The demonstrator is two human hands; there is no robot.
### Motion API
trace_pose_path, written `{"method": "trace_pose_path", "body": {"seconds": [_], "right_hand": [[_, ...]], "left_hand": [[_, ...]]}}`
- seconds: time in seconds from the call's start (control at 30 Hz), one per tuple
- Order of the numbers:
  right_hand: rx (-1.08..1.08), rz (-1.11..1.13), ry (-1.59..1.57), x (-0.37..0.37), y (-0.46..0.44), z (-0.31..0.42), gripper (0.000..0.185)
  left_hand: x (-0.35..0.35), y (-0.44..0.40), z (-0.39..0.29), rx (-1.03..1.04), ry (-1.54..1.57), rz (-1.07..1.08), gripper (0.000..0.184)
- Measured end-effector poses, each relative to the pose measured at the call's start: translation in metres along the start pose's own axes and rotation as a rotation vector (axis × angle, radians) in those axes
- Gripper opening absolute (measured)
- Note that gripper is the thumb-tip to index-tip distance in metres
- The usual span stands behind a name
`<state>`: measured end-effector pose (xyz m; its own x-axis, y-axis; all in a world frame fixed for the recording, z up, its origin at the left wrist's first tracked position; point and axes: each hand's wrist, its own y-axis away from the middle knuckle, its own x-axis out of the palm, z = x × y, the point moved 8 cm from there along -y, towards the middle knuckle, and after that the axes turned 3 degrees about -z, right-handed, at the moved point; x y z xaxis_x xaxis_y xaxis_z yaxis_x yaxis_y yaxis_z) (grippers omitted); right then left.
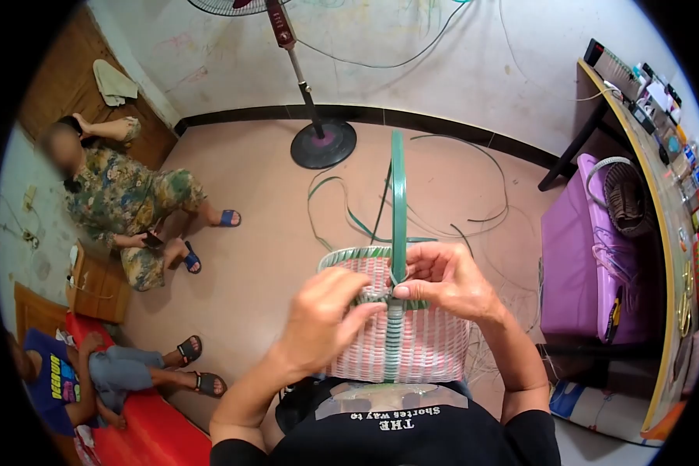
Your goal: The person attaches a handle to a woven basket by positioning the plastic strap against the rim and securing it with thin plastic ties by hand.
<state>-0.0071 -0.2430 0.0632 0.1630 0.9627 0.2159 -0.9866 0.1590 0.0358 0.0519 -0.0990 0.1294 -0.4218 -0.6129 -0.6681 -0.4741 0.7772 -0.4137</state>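
Note:
A pink and white woven basket point(400, 346) with a green-banded rim is held against my lap, a green woven stripe running down its side. From the rim a flat green strap handle point(398, 194) rises upright. My right hand point(454, 283) pinches the base of this strap, thumb toward me and fingers behind. On the other side, my left hand point(326, 314) grips the basket's rim between thumb and fingers, close to the strap. The fingertips and the strap's joint partly hide each other.
Loose green strips point(349, 210) lie on the floor beyond the basket. A standing fan point(324, 144) is by the wall. To the right are a purple bin point(571, 264) and a cluttered table point(660, 179). Two people sit at left, one on a red-covered seat point(159, 427).

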Motion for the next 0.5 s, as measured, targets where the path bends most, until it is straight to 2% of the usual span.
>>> {"method": "trace_pose_path", "body": {"seconds": [0.03,0.2,0.4,0.5], "right_hand": [[-0.007,-0.002,-0.019,0.000,0.001,0.001,0.030],[0.019,-0.009,-0.002,-0.002,0.005,-0.007,0.030],[0.001,0.082,-0.009,0.012,0.006,-0.003,0.029],[-0.026,0.116,0.130,0.010,0.008,-0.007,0.032]], "left_hand": [[0.012,-0.004,-0.005,0.119,-0.059,-0.030,0.022],[0.014,-0.007,-0.005,0.143,-0.036,-0.022,0.014],[0.000,0.013,-0.006,-0.018,-0.067,-0.025,0.009],[0.010,0.025,0.011,-0.171,0.062,0.123,0.007]]}}
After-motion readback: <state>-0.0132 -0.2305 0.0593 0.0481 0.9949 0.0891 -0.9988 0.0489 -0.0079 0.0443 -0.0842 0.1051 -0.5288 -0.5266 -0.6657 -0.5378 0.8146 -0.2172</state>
